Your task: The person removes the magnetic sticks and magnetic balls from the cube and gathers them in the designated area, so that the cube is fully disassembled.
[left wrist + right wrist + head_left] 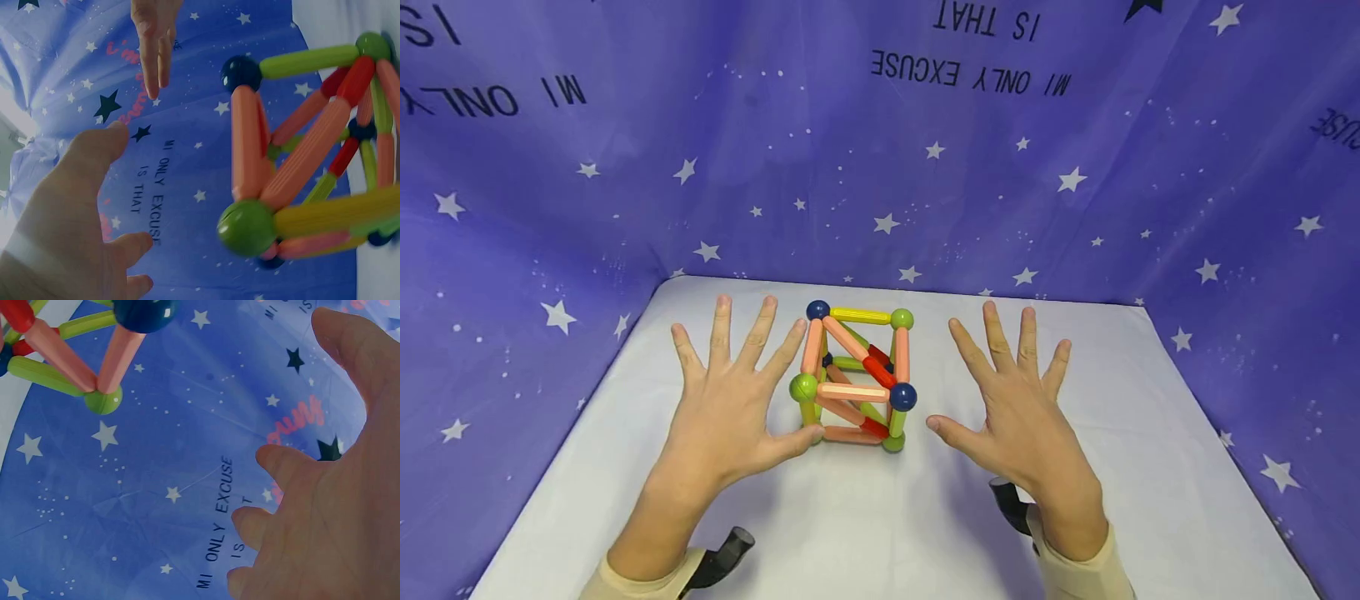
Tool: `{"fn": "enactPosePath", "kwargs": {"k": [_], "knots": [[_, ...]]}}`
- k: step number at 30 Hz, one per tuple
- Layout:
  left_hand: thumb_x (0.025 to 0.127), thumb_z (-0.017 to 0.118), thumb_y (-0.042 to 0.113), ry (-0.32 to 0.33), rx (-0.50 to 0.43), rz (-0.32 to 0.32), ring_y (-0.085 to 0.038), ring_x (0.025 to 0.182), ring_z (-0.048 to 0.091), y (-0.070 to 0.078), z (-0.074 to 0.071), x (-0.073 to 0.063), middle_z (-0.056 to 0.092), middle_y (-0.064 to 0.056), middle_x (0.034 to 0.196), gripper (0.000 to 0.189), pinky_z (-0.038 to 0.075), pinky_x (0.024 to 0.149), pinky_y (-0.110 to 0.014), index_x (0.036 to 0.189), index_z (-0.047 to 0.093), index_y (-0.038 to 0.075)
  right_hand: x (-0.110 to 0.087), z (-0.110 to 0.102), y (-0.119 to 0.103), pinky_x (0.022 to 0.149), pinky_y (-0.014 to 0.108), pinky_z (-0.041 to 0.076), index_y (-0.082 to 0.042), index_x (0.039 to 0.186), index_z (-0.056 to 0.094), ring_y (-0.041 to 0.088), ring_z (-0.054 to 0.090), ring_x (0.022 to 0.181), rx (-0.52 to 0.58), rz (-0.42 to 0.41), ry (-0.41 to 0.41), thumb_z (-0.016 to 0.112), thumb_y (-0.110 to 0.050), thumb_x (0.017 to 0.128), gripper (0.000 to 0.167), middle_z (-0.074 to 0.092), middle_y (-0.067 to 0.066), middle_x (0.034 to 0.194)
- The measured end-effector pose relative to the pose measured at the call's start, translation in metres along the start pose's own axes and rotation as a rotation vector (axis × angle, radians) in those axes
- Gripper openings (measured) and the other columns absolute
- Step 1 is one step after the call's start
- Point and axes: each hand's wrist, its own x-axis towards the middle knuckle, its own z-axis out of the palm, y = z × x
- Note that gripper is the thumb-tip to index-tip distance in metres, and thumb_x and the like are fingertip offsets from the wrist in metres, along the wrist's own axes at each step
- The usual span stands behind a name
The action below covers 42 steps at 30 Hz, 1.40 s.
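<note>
A cube frame [852,392] built of coloured rods and balls stands on the white table, between the two hands. Its corners are green balls [803,387] and dark blue balls [903,397]; pink, yellow, green and red rods join them, some running diagonally. My left hand [722,408] is held palm down with fingers spread, just left of the cube; its thumb and index fingertips overlap the cube's left edge in the head view. To the right of the cube my right hand [1018,408] is likewise spread flat, apart from it. Neither hand grips anything.
A white cloth covers the table [880,533]. Purple-blue curtains [850,167] with stars and printed words enclose it at the back and both sides. Black curved pieces [722,558] are attached at both wrists, beside the beige sleeves [1082,571].
</note>
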Motion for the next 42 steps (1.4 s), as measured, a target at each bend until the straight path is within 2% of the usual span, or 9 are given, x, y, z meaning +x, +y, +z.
{"fn": "enactPosePath", "kwargs": {"k": [5,9,12,15,18,23,32,37,42], "knots": [[0.066,0.050,0.088,0.001,-0.012,0.015,-0.047,0.144,-0.007,0.001,0.001,-0.002,0.011,-0.010,0.162,0.109,-0.018,0.098,-0.072,0.155,0.028,0.027,-0.003,0.007,-0.002,0.100,0.071,-0.017,-0.034,0.157,0.014,0.039,-0.020,0.143,0.030,-0.014,-0.009,0.057,-0.074,0.080,0.097,-0.003,0.006,0.162],[0.069,0.056,0.081,0.041,-0.050,0.062,-0.047,0.144,0.002,0.004,-0.002,0.008,0.017,-0.012,0.160,0.103,-0.007,0.105,-0.071,0.153,0.033,0.027,-0.002,0.011,-0.005,0.103,0.071,-0.006,-0.033,0.156,0.016,0.038,-0.012,0.145,0.113,-0.048,-0.019,0.062,-0.069,0.081,0.095,-0.001,0.006,0.163],[0.072,0.066,0.069,0.053,-0.123,0.115,-0.043,0.133,0.028,0.007,-0.005,0.014,0.037,-0.015,0.148,0.088,0.022,0.107,-0.062,0.146,0.046,0.024,0.000,0.013,-0.009,0.105,0.066,0.014,-0.034,0.156,0.017,0.038,0.008,0.145,0.209,-0.078,-0.043,0.065,-0.064,0.081,0.094,0.008,0.006,0.162],[0.076,0.076,0.050,0.019,-0.196,0.177,-0.029,0.101,0.045,0.010,-0.005,0.015,0.052,-0.009,0.119,0.059,0.044,0.084,-0.042,0.125,0.064,0.020,0.002,0.015,-0.016,0.097,0.052,0.038,-0.034,0.155,0.023,0.030,0.038,0.129,0.307,-0.100,-0.066,0.069,-0.056,0.082,0.089,0.026,0.006,0.154],[0.077,0.081,0.033,-0.016,-0.225,0.213,-0.018,0.080,0.042,0.013,-0.006,0.013,0.050,0.000,0.096,0.031,0.040,0.063,-0.030,0.102,0.072,0.018,0.005,0.019,-0.024,0.077,0.037,0.051,-0.029,0.147,0.040,0.019,0.052,0.101,0.385,-0.124,-0.064,0.072,-0.045,0.083,0.074,0.039,0.002,0.134],[0.077,0.085,0.026,-0.018,-0.219,0.229,-0.010,0.070,0.045,0.016,-0.009,0.012,0.050,0.005,0.091,0.022,0.040,0.052,-0.024,0.095,0.073,0.019,0.007,0.027,-0.037,0.060,0.025,0.046,-0.020,0.117,0.059,0.013,0.055,0.081,0.385,-0.208,-0.012,0.074,-0.028,0.084,0.037,0.043,0.001,0.111],[0.078,0.084,0.019,-0.017,-0.256,0.238,-0.007,0.065,0.046,0.023,-0.017,0.008,0.046,0.006,0.086,0.014,0.039,0.048,-0.022,0.087,0.073,0.019,0.001,0.034,-0.056,0.048,0.024,0.038,-0.013,0.093,0.058,0.011,0.042,0.067,0.251,-0.196,0.171,0.068,-0.012,0.079,0.017,0.047,0.001,0.093],[0.077,0.085,0.017,-0.014,-0.273,0.251,-0.008,0.063,0.044,0.021,-0.026,0.008,0.043,0.006,0.080,0.016,0.038,0.048,-0.024,0.089,0.074,0.016,0.002,0.035,-0.065,0.049,0.025,0.040,-0.009,0.085,0.056,0.013,0.042,0.064,0.253,-0.179,0.285,0.060,-0.009,0.074,0.011,0.048,0.002,0.087],[0.077,0.085,0.018,-0.022,-0.263,0.246,-0.010,0.062,0.042,0.019,-0.032,0.009,0.040,0.005,0.078,0.018,0.037,0.048,-0.025,0.091,0.073,0.015,0.004,0.031,-0.065,0.051,0.026,0.044,-0.008,0.084,0.057,0.013,0.045,0.063,0.289,-0.154,0.312,0.058,-0.010,0.076,0.009,0.049,0.002,0.086]]}}
